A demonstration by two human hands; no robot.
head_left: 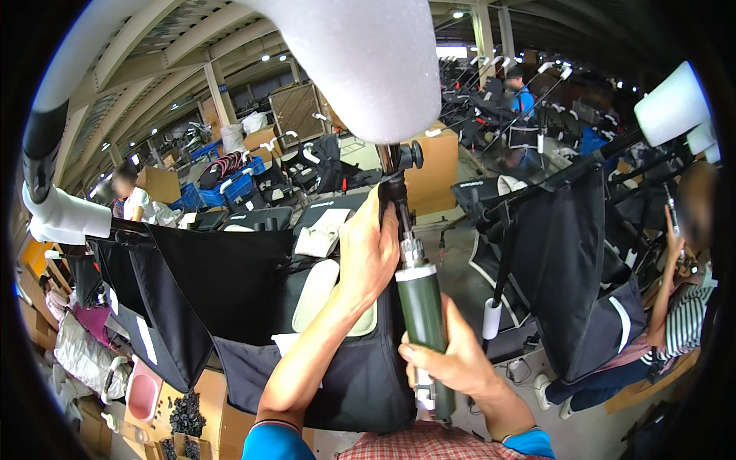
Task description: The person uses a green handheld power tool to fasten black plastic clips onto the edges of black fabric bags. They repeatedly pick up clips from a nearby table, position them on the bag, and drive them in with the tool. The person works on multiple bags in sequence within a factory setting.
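My right hand (pixel 458 360) is wrapped round the green body of a power screwdriver (pixel 419 307), which points up and away from me. Its bit end meets a black plastic fitting (pixel 394 188) on a dark tube, below a white-wrapped handle (pixel 368 69). My left hand (pixel 368 249) closes round that fitting from the left side. Under my left forearm hangs the black fabric body (pixel 345 399) of what looks like a stroller or folding cart, with a pale pad (pixel 316 295) lying in it. The screw itself is hidden.
A second black fabric body (pixel 563 276) hangs on a frame at right; a co-worker in a striped top (pixel 686 322) holds a tool beside it. A pink basin (pixel 143 391) and small black parts (pixel 186 414) rest at lower left. Blue crates (pixel 222 184) and a cardboard box (pixel 433 172) stand behind.
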